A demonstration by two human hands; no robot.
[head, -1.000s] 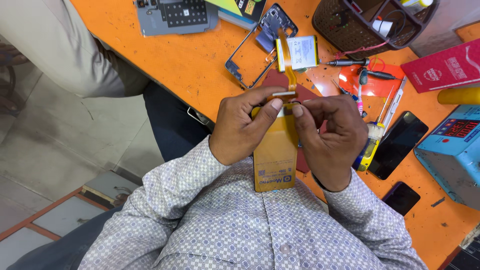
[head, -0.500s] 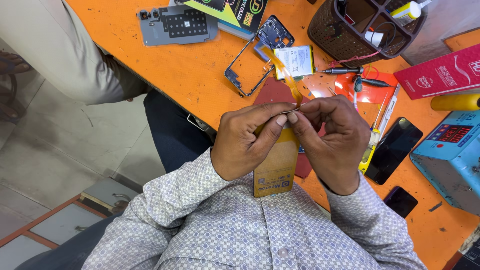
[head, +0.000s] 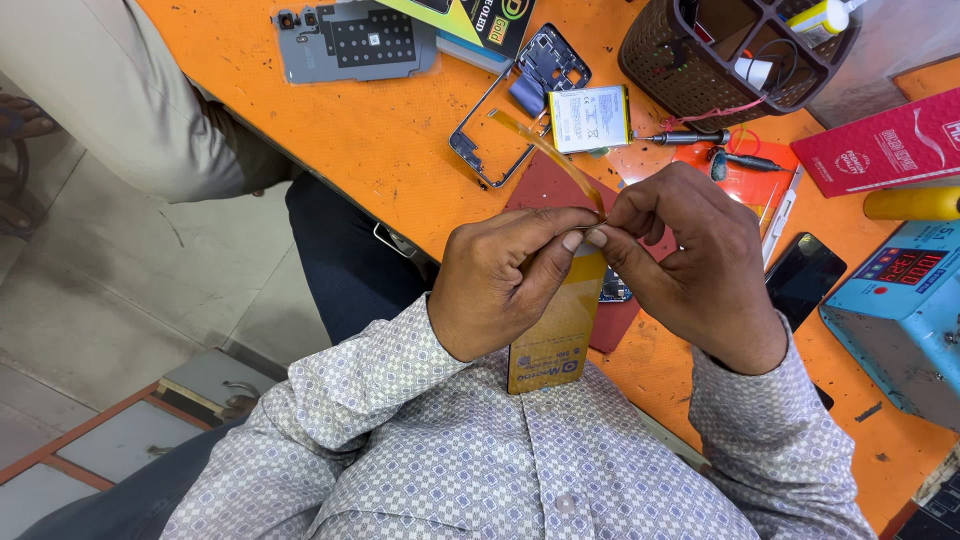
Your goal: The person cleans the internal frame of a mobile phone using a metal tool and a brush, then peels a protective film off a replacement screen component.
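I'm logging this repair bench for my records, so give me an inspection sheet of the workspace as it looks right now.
Surface: orange table, scuffed, with dark specks.
Job's things: yellow battery held upright between both hands; thin amber strip rising from the fingertips.
Clutter: phone frame, grey back plate, white battery, two screwdrivers, dark basket, red box, black phone, blue meter.
Grips: left hand and right hand pinch the strip's end together, above the battery.
Cables: pink wire by the basket.
Surroundings: another person's beige trouser leg at left; tiled floor.
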